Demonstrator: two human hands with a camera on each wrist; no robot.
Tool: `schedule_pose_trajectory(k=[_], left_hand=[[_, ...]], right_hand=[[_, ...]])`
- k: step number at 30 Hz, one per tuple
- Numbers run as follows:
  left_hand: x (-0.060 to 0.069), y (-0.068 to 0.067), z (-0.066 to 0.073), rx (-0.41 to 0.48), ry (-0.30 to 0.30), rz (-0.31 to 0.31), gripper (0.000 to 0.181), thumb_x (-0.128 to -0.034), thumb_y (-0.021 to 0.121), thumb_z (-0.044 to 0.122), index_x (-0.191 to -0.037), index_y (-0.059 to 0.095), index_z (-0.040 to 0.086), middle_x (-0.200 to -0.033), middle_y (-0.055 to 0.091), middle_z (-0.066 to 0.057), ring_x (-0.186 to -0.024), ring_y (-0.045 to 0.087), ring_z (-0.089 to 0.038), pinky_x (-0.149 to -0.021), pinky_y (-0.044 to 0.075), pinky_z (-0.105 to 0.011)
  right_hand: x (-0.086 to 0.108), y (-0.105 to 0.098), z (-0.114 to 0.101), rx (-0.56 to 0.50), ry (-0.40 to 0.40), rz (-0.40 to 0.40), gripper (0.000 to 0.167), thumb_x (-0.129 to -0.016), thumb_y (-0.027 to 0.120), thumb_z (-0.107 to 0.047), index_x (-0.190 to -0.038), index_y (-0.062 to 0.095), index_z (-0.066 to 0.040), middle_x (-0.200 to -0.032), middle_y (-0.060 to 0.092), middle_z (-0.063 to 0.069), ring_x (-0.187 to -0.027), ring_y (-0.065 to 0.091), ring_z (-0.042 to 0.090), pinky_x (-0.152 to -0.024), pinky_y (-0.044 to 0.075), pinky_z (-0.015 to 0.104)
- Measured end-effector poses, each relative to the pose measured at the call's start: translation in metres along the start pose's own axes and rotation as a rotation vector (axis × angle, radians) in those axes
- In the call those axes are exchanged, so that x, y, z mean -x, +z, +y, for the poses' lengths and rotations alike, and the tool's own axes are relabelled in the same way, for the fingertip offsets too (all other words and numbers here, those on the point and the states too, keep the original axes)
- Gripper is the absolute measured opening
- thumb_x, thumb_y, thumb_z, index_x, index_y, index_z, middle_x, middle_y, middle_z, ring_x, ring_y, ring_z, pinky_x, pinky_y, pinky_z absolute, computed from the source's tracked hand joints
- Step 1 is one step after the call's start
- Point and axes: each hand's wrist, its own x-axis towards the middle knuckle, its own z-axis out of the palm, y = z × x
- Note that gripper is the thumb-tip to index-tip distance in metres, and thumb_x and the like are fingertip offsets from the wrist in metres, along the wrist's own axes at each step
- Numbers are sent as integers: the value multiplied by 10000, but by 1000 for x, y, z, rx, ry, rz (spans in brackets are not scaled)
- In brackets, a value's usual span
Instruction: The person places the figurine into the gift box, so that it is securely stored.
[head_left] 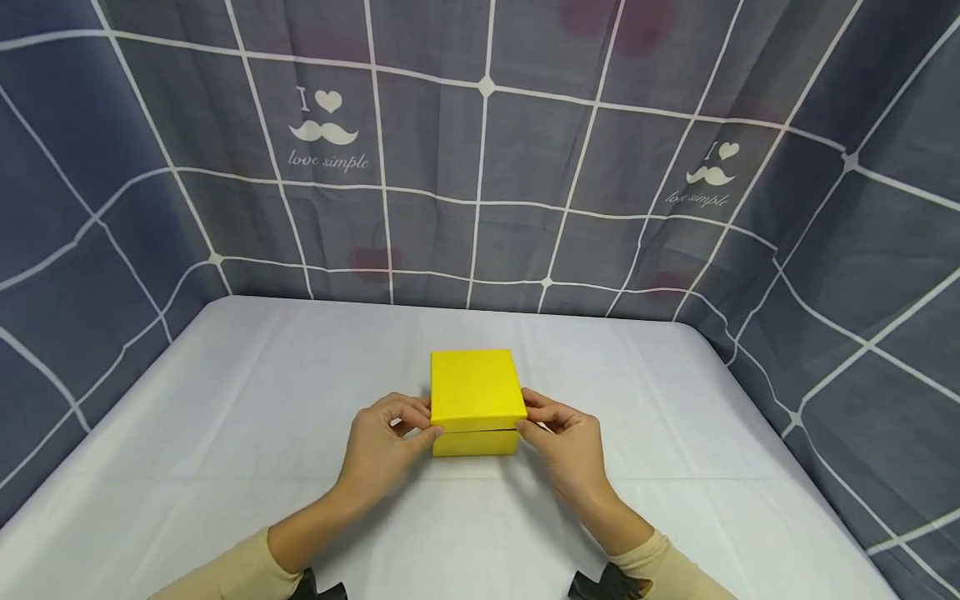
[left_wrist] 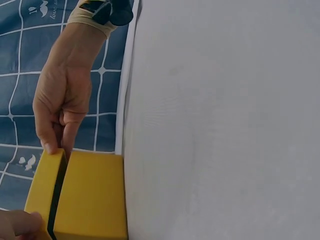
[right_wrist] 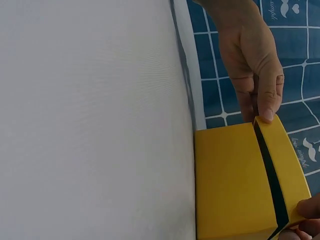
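A yellow box stands on the white-covered table in front of me, its lid (head_left: 476,383) sitting on the base (head_left: 474,444). Along the seam between lid (left_wrist: 44,182) and base (left_wrist: 92,192), both wrist views show a narrow dark gap, so the lid is slightly raised and tilted. My left hand (head_left: 384,442) pinches the lid's left side, thumb at the near corner. On the opposite side my right hand (head_left: 567,443) pinches the lid at its near right corner, other fingers further back. What is inside the box is hidden.
White cloth covers the table (head_left: 300,358). A grey-blue curtain (head_left: 427,142) with white grid lines hangs behind the table and along both sides. Black straps (head_left: 318,587) show at the wrists, beside beige sleeves.
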Motion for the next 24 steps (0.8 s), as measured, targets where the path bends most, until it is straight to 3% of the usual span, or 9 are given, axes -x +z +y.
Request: schedule_pose_trajectory(k=[14, 24], left_hand=[[-1, 3, 1, -102, -119, -42, 202, -711, 834, -57, -690, 701, 93, -946, 676, -6, -998, 642, -162, -815, 546, -247], [-1, 2, -2, -132, -142, -59, 231, -691, 831, -88, -651, 681, 84, -903, 674, -12, -963, 658, -177, -770, 555, -233]], right_hand=[[1, -7, 9, 85, 50, -13, 120, -749, 727, 161, -859, 689, 134, -1168, 674, 166, -1132, 620, 276, -857, 531, 280], [0, -6, 13, 126, 68, -27, 114, -738, 745, 147, -830, 692, 105, -1164, 680, 146, -1140, 614, 272, -833, 538, 259]])
